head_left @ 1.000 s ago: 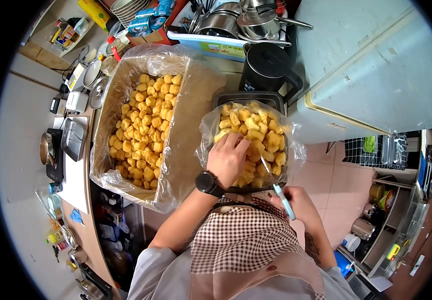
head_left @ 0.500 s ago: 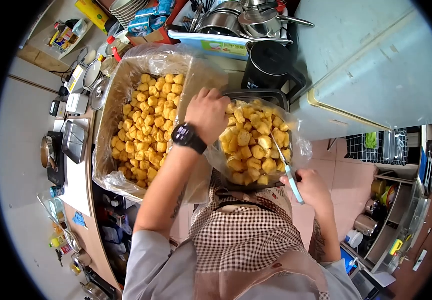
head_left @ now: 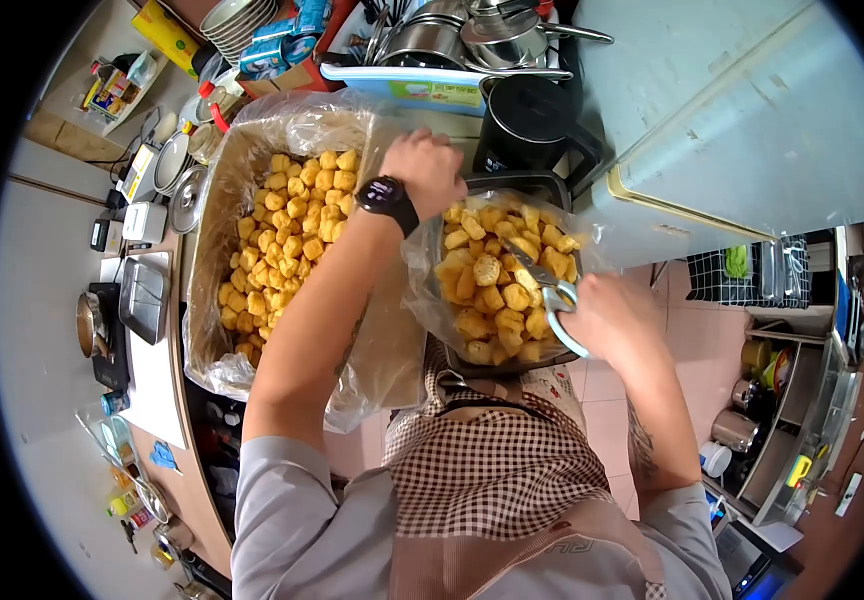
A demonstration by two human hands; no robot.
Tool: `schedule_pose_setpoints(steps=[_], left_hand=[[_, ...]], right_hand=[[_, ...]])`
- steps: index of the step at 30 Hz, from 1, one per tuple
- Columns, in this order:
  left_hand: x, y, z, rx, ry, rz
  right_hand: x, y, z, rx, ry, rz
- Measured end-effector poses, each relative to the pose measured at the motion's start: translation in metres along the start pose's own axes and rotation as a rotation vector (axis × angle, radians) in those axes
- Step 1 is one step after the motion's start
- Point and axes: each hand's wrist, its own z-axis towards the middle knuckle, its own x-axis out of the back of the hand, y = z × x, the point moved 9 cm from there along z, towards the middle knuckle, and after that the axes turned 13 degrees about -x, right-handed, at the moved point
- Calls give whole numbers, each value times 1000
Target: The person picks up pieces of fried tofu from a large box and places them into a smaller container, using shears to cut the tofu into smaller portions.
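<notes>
My right hand [head_left: 612,315] grips light-blue-handled scissors [head_left: 559,300] at the right side of a black tray [head_left: 549,190] lined with a clear plastic bag [head_left: 420,290]. The blades lie over golden fried tofu puffs [head_left: 487,270] in the bag; some puffs show pale, cut-looking faces. My left hand [head_left: 424,172], below a black wristwatch, is closed above the tray's upper left corner. Its fingertips are turned away, hiding whatever they hold. Left of the tray stands a large plastic-lined cardboard box [head_left: 214,215] with many whole tofu puffs [head_left: 292,220], partly covered by my left forearm.
Behind the tray stands a black kettle [head_left: 532,115], close to the pale fridge [head_left: 712,120]. A blue-rimmed bin [head_left: 402,78] of steel pots is at the back. Along the left runs a counter with a metal tray [head_left: 145,298] and a white board [head_left: 157,390].
My right hand has moved up and nearer the tray, and the scissors have turned, their blades now pointing up-left. My left hand has shifted slightly up and its wrist has rotated.
</notes>
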Motion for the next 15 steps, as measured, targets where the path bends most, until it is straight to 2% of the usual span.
schedule_pose_setpoints(steps=[1,2,4,5,8,10,12,15], left_hand=[[0,7,-1,-27,33,-3],[-17,12,-1,-65,-112,-28],[-39,7,3,-51,-254,69],[-49,1,2,-40,-326,119],[-30,-15,-4,19,-87,72],[-21,-19,-10,33,44,58],[-7,-16,-11,57,28,-38],[11,-1,-11,59,46,-154]], right_hand=[[-1,-8,10,7,-24,-60],[-4,-15,23,9,-47,-91],[-11,-26,41,15,-91,-158],[-5,-25,42,8,-34,-149],[16,-10,30,21,166,-82],[21,-4,1,-8,-22,-150],[7,-6,-13,13,-220,-147],[-20,-14,10,104,-115,-128]])
